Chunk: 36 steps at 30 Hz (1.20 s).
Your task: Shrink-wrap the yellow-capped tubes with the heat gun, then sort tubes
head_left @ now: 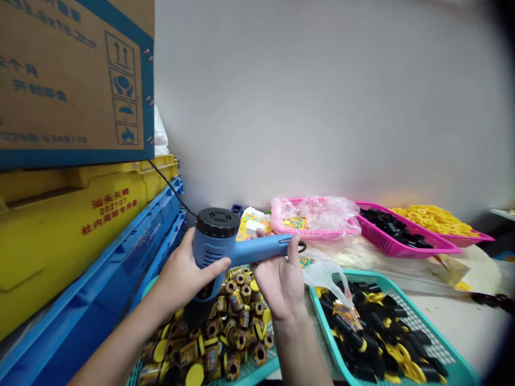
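Far left, a cardboard box [76, 80] with blue edging and 4 printed handling symbols sits high, above a yellow crate [52, 236] marked in red, "202107" legible on it. Below these, blue crates [120, 273] run toward the pale wall [322, 107]. Black cord [171, 185] slants down from under the box toward the tool. Left hand [185, 276] clamped round the barrel of a blue heat gun [215, 241], thumb on the near side; black vented cap up, black nozzle [199, 311] down over a teal basket [259, 373] heaped with brown patterned jars [217, 343], many yellow-lidded. Whether nozzle touches jars: cannot tell. The gun's handle [261, 249] reaches right, roughly level, to the right hand [281, 281], palm up, thumb at the handle's end, fingers partly hidden behind it. The 2 hands are apart, joined only by the gun between them. Behind: a yellow printed carton [253, 225], then a pink basket [317, 234] lined with clear plastic. Nearer, a clear bag [322, 268] droops over the corner of a 2nd teal basket [422, 315], which holds black cylinders [378, 321] and yellow pieces [402, 359]. Farther right on the worktop [450, 308], a magenta basket [380, 236] of black parts; just beside it, a heap of yellow rings [434, 220].
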Each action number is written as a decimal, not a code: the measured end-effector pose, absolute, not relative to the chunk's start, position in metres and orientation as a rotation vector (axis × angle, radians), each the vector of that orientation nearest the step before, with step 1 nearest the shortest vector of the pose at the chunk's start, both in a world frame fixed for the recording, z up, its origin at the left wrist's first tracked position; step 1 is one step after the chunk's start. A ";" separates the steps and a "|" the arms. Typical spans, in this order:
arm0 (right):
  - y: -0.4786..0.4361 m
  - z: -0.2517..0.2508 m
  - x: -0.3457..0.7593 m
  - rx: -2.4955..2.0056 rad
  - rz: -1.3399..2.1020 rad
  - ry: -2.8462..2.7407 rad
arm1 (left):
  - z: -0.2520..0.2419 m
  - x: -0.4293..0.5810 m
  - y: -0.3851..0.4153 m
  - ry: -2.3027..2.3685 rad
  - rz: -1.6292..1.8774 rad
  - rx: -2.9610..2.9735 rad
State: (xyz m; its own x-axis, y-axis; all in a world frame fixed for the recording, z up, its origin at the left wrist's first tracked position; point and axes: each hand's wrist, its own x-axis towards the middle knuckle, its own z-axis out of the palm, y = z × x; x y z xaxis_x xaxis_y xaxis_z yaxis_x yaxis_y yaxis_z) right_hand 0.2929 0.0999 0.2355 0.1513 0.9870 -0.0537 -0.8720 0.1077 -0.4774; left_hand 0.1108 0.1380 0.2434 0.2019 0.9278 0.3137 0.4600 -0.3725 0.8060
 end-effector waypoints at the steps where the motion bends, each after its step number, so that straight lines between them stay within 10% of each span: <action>1: 0.092 0.236 0.299 -0.537 1.412 -0.529 | 0.247 0.109 0.139 1.262 1.130 1.898; 12: 0.066 0.308 0.324 -1.247 -0.636 -2.223 | 0.284 0.108 0.124 1.224 1.222 1.946; 25: 0.119 0.310 0.301 -1.213 -0.811 -2.513 | 0.291 0.089 0.128 1.355 1.301 2.008; 36: 0.212 0.265 0.374 -1.797 0.082 -1.755 | 0.262 0.029 0.117 1.161 1.699 1.422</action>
